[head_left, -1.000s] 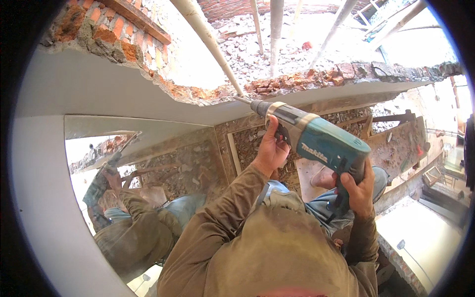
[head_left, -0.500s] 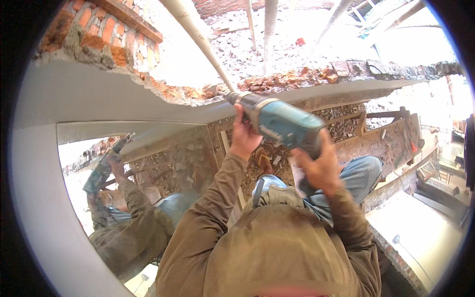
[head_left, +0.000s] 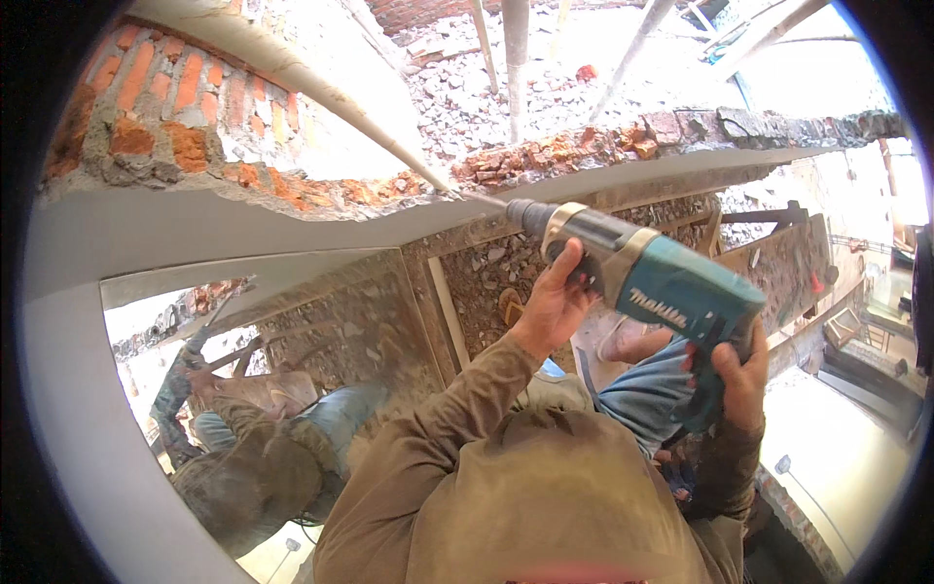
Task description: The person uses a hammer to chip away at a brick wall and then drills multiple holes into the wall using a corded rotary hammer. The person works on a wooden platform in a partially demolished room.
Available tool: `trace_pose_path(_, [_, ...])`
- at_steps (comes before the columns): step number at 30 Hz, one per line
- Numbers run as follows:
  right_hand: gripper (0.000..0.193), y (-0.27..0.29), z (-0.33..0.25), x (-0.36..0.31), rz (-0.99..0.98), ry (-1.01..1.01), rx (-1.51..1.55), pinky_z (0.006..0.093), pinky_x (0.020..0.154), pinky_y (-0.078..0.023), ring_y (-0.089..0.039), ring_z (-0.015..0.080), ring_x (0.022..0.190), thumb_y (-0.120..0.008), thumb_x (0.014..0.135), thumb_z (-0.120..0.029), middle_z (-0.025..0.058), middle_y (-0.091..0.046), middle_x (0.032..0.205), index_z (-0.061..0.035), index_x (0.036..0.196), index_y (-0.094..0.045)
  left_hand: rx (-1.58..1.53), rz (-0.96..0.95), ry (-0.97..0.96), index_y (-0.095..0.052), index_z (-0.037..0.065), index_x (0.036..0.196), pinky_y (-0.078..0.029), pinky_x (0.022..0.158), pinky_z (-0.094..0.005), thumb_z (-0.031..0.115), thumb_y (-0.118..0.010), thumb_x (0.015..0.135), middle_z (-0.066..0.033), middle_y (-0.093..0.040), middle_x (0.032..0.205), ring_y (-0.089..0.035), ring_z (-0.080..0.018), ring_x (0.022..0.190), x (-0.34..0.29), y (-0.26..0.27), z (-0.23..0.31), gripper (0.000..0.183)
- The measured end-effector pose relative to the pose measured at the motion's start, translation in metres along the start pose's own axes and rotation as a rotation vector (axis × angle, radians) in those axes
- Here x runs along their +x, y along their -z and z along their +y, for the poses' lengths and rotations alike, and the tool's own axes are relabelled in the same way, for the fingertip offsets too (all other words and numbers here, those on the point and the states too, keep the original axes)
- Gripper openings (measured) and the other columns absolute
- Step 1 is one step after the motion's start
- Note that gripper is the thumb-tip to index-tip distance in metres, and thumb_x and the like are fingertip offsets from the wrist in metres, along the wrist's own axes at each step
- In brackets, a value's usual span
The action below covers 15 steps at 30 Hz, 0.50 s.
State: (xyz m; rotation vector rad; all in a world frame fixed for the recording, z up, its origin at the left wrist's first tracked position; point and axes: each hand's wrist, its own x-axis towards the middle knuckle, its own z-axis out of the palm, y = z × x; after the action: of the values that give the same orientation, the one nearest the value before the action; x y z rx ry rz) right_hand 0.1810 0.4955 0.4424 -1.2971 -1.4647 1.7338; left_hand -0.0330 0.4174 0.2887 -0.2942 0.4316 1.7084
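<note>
Broken brickwork (head_left: 564, 161) crosses the upper frame; right of centre, our left hand (head_left: 553, 316) and right hand (head_left: 741, 382) grip a teal rotary hammer (head_left: 673, 282).

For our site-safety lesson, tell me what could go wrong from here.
The bit points at the ragged brick edge: chips could fly toward the bare left hand. If it snags, the power drill might wrench against the right hand. Broken brick could fall and crack the reflective panel nearby.
</note>
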Motion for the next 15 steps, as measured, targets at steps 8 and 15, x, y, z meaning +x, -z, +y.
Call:
trace_pose_path(8, [0.058,0.019,-0.030,0.144,-0.190,0.002,-0.196,0.0258,0.049,-0.053,-0.068,0.0145,0.066,-0.073,0.097,-0.042,0.0091,-0.068,0.086,-0.0031,0.133,-0.052,0.132,0.072,-0.176,-0.069,0.016,0.108,-0.055,0.088,-0.0347,0.054,-0.077,0.093,0.0009,-0.075,0.104,-0.071,-0.0162,0.096,0.109,-0.024,0.019,0.041])
trace_pose_path(15, [0.049,-0.026,-0.002,0.233,-0.395,-0.027,-0.236,0.0243,0.045,-0.050,-0.062,0.0112,0.055,-0.069,0.101,-0.039,0.0048,-0.065,0.078,-0.0023,0.129,-0.055,0.125,0.287,-0.236,-0.069,0.013,0.113,-0.042,0.112,-0.0494,0.061,-0.077,0.089,-0.0029,-0.073,0.106,-0.064,-0.0213,0.115,0.145,0.025,0.049,0.054])
